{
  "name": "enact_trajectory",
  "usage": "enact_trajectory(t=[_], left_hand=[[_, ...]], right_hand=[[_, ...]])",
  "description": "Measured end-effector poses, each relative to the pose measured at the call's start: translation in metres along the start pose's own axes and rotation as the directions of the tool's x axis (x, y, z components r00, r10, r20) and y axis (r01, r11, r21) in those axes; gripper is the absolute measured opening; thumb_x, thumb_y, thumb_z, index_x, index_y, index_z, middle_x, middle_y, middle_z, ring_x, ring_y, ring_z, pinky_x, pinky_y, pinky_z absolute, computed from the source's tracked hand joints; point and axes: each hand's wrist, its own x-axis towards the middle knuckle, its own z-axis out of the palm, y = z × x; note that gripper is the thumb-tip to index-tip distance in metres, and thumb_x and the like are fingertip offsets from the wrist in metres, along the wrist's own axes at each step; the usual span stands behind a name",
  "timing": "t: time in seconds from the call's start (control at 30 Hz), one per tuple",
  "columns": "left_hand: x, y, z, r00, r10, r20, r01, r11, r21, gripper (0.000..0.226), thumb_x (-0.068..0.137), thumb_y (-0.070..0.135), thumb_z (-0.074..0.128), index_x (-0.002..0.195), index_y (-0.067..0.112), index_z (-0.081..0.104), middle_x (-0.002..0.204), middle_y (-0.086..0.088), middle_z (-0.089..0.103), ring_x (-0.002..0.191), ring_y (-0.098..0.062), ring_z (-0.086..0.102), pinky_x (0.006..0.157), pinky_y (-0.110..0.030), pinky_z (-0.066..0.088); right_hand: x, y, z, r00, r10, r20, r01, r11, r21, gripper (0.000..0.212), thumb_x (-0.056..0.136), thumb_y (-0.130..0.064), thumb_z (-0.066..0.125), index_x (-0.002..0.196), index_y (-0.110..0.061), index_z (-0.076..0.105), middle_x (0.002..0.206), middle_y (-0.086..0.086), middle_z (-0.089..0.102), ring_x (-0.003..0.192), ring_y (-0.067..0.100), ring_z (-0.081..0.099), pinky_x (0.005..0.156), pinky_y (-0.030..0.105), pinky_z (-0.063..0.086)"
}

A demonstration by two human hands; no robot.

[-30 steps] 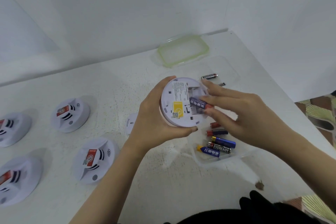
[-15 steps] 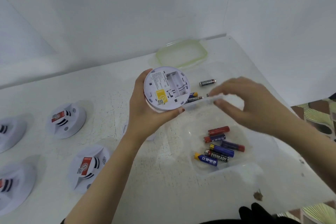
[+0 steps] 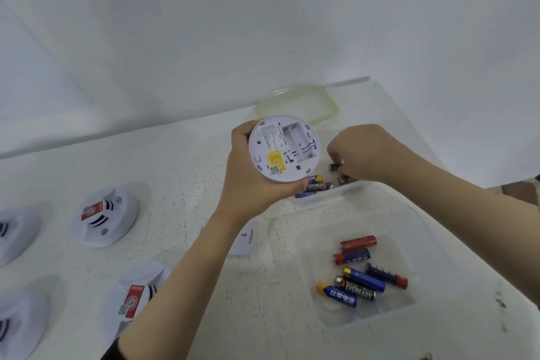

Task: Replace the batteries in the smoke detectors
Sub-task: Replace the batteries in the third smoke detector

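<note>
**Tally on the bench (image 3: 239, 324)**

Five smoke detectors (image 3: 283, 149) (image 3: 108, 216) (image 3: 137, 295) (image 3: 14, 231) (image 3: 17, 327). Two clear tubs, near (image 3: 318, 245) and far (image 3: 336, 197). One green-rimmed lid (image 3: 298, 102). Six batteries (image 3: 358, 243) in the near tub, at least five in the far tub, partly hidden. One loose white plate (image 3: 244, 240). Two hands (image 3: 251, 184) (image 3: 368, 152)

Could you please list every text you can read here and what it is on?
"EVEREADY": black battery in the near container.
"EVEREAD", cut off: battery beside the held smoke detector.
Blue battery: Chinese characters, too blurred to read.
Held detector's back print, other detectors' red stickers: too small.
</note>
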Motion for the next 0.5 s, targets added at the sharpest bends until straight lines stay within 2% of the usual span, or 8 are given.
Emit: enact_trajectory(t=[0.1, 0.2, 0.27, 0.33, 0.4, 0.47, 0.5], left_hand=[[0.002, -0.001, 0.000, 1.000, 0.003, -0.004, -0.003, 1.000, -0.024, 0.088, 0.045, 0.021, 0.089, 0.113, 0.033, 0.035, 0.116, 0.018, 0.047, 0.105, 0.015, 0.050, 0.082, -0.004, 0.043], [0.002, -0.003, -0.002, 1.000, 0.018, -0.006, -0.018, 0.999, -0.029, 0.091, 0.043, 0.028, 0.091, 0.115, 0.033, 0.035, 0.117, 0.018, 0.047, 0.107, 0.013, 0.050, 0.085, -0.005, 0.043], [0.002, -0.004, -0.004, 1.000, 0.019, -0.007, -0.020, 0.999, -0.037, 0.089, 0.043, 0.037, 0.087, 0.115, 0.035, 0.035, 0.117, 0.020, 0.047, 0.109, 0.011, 0.051, 0.086, -0.006, 0.043], [0.002, -0.005, -0.005, 1.000, 0.009, -0.009, -0.010, 0.999, -0.045, 0.088, 0.043, 0.039, 0.085, 0.115, 0.036, 0.035, 0.116, 0.023, 0.047, 0.109, 0.011, 0.051, 0.086, -0.007, 0.043], [0.000, -0.006, -0.007, 1.000, 0.012, -0.002, -0.012, 0.999, -0.050, 0.088, 0.044, 0.038, 0.085, 0.116, 0.035, 0.035, 0.115, 0.032, 0.047, 0.109, 0.011, 0.050, 0.085, -0.006, 0.043], [-0.001, -0.006, -0.007, 1.000, 0.027, 0.007, -0.026, 0.999, -0.037, 0.087, 0.045, 0.038, 0.085, 0.116, 0.035, 0.035, 0.111, 0.041, 0.045, 0.109, 0.011, 0.050, 0.084, -0.006, 0.043], [-0.001, -0.005, -0.006, 0.999, 0.034, 0.013, -0.034, 0.999, -0.033, 0.087, 0.046, 0.037, 0.085, 0.116, 0.035, 0.034, 0.110, 0.043, 0.044, 0.109, 0.011, 0.050, 0.084, -0.005, 0.043]], right_hand=[[-0.002, 0.001, -0.003, 0.999, -0.030, -0.026, 0.032, 0.997, 0.075, 0.013, 0.089, -0.020, 0.052, 0.099, -0.019, 0.061, 0.095, -0.002, 0.062, 0.086, 0.018, 0.057, 0.064, 0.025, 0.034], [-0.009, 0.007, -0.011, 0.997, -0.001, -0.075, 0.029, 0.932, 0.362, 0.016, 0.091, -0.031, 0.051, 0.102, -0.026, 0.062, 0.095, -0.011, 0.064, 0.076, 0.007, 0.049, 0.063, 0.025, 0.035], [-0.014, 0.011, -0.017, 0.987, 0.011, -0.159, 0.076, 0.844, 0.531, 0.018, 0.092, -0.028, 0.051, 0.099, -0.029, 0.067, 0.086, -0.019, 0.062, 0.069, 0.003, 0.049, 0.063, 0.021, 0.037], [-0.019, 0.012, -0.022, 0.960, 0.077, -0.268, 0.133, 0.718, 0.684, 0.017, 0.089, -0.021, 0.056, 0.095, -0.027, 0.070, 0.079, -0.019, 0.064, 0.067, 0.005, 0.053, 0.064, 0.016, 0.040], [-0.023, 0.011, -0.027, 0.926, 0.197, -0.323, 0.182, 0.516, 0.837, 0.011, 0.083, -0.016, 0.065, 0.090, -0.025, 0.065, 0.070, -0.015, 0.064, 0.062, 0.004, 0.054, 0.061, 0.012, 0.042], [-0.026, 0.008, -0.032, 0.913, 0.246, -0.326, 0.257, 0.274, 0.927, 0.017, 0.078, -0.012, 0.072, 0.087, -0.019, 0.058, 0.066, -0.012, 0.062, 0.061, 0.008, 0.053, 0.062, 0.020, 0.044], [-0.027, 0.006, -0.034, 0.908, 0.248, -0.338, 0.290, 0.212, 0.933, 0.018, 0.077, -0.011, 0.074, 0.084, -0.017, 0.058, 0.067, -0.009, 0.061, 0.062, 0.013, 0.053, 0.062, 0.026, 0.045]])
